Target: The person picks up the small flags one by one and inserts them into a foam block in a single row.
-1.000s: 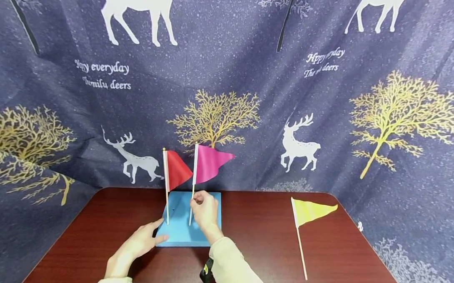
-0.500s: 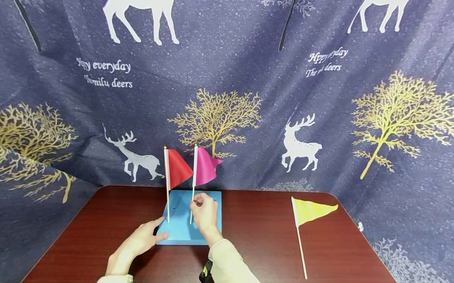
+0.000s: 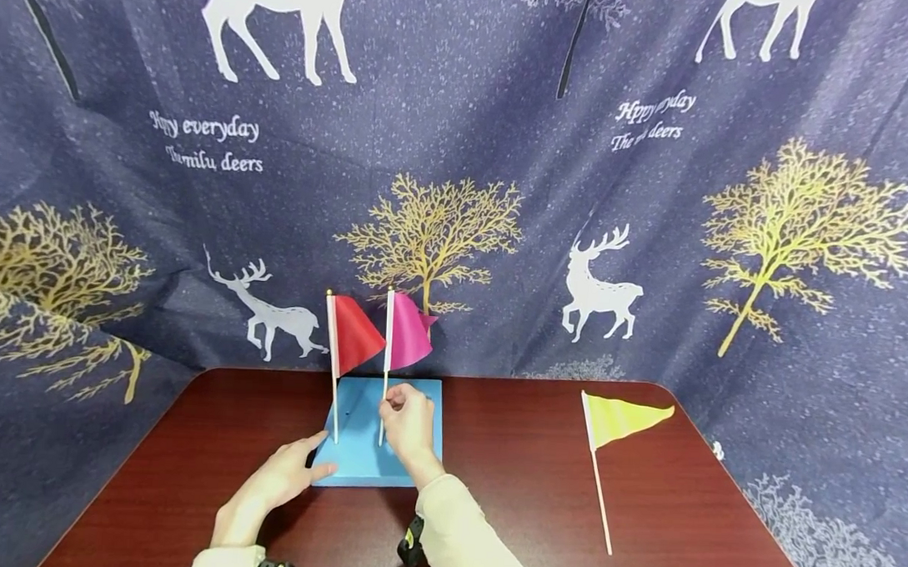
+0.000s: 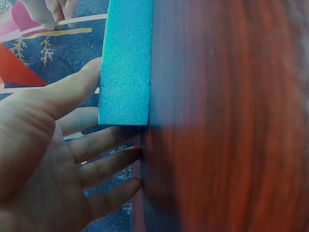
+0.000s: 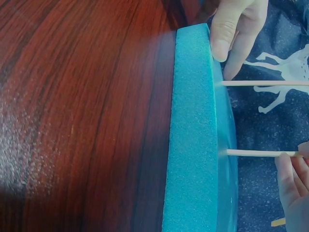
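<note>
A blue foam block (image 3: 365,466) lies flat on the table. The red flag (image 3: 358,337) stands upright in its left part. To the right of it rises the magenta flag (image 3: 409,332), whose stick foot meets the block's top. My right hand (image 3: 408,422) pinches the magenta flag's stick (image 5: 256,153) between thumb and fingers, partway up. At the block's left front corner is my left hand (image 3: 285,475), thumb (image 4: 79,84) resting on the top face, the other fingers fairly straight along the side. A yellow flag (image 3: 623,422) lies at the right, beyond my right hand.
The dark red wooden table (image 3: 516,452) has rounded far corners. Right behind it hangs a dark blue cloth (image 3: 489,126) printed with deer and trees. A small dark hole (image 3: 348,414) shows in the block's top, right of the red flag's stick.
The magenta cloth has swung from spread out to the right to folded back on itself, its tip behind. My right hand keeps its pinch; the left hand stays at the corner.
</note>
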The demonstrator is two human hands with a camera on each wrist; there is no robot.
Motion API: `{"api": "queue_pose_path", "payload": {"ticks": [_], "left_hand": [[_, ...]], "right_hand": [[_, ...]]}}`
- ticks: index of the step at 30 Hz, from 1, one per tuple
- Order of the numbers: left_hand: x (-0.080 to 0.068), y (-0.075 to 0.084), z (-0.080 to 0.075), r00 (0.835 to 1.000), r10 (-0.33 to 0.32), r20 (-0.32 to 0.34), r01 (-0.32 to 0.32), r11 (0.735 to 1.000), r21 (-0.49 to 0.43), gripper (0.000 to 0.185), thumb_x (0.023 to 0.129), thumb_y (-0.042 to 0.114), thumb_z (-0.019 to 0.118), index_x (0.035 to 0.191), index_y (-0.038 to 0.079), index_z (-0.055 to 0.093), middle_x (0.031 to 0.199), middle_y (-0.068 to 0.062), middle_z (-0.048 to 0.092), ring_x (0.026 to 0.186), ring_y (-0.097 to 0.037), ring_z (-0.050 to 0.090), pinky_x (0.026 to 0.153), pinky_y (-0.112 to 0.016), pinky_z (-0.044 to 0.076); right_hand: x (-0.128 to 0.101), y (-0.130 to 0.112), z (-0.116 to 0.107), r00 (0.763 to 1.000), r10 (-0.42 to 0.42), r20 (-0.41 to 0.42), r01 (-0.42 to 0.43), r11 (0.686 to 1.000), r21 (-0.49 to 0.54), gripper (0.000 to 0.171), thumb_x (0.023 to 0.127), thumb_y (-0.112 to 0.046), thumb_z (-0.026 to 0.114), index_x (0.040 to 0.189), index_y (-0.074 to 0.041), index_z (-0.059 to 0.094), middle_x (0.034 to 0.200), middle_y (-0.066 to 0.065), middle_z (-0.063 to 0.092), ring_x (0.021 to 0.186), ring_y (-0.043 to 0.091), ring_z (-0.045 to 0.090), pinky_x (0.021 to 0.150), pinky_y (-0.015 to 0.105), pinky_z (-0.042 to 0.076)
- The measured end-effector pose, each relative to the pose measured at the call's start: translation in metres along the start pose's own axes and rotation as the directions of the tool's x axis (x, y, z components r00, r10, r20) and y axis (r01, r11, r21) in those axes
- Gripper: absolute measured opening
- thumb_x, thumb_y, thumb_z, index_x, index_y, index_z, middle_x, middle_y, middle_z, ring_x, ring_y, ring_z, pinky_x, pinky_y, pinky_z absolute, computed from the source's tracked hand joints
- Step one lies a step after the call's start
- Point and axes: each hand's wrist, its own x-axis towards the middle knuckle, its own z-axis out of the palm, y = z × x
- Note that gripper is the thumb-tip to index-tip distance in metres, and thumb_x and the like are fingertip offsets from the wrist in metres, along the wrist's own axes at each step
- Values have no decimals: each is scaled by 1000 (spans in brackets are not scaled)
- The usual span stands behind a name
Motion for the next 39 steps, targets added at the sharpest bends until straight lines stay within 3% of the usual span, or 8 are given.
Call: {"api": "queue_pose_path", "payload": {"ticks": [13,17,22,26,30,39], "left_hand": [[1,1,2,1000,29,-9,-29,1000,-6,71,88,33,73,142,-4,47,136,-24,54,125,-39,50,101,-57,39],[1,0,3,1000,24,-5,-24,1000,-9,71,88,34,73,143,-4,47,136,-23,54,125,-39,49,101,-56,39],[0,1,2,1000,25,-4,-25,1000,-6,72,88,34,73,142,-5,46,136,-24,53,126,-40,48,101,-57,38],[-1,2,1,1000,10,3,-10,1000,-1,73,88,35,73,142,-5,46,136,-25,53,127,-41,47,101,-58,38],[0,2,1,1000,8,6,-8,1000,4,73,88,34,73,142,-6,46,136,-26,52,126,-42,47,101,-59,37],[-2,4,-2,999,41,-6,-41,999,22,71,88,31,73,141,-8,46,135,-28,52,126,-44,47,101,-58,37]], "right_hand": [[-3,-3,-6,1000,9,1,-9,999,31,7,83,-6,75,83,-10,69,70,-8,63,65,6,58,60,23,50],[-6,-2,-7,999,31,5,-31,998,52,14,82,-11,77,93,-7,69,80,-3,69,70,8,63,65,25,53],[-6,-2,-14,1000,3,30,-5,998,60,39,81,-19,80,114,-5,65,103,7,70,90,26,66,78,34,53],[-9,-2,-28,997,-2,81,-2,999,42,52,82,-28,80,124,-6,61,118,7,64,107,32,60,88,41,51],[-13,1,-46,995,-36,92,36,999,-2,57,82,-32,80,127,-5,59,122,10,61,110,32,57,90,43,49],[-22,21,-91,987,-130,94,141,982,-123,46,84,-26,76,122,-3,62,122,14,60,114,33,56,96,49,44]]}}
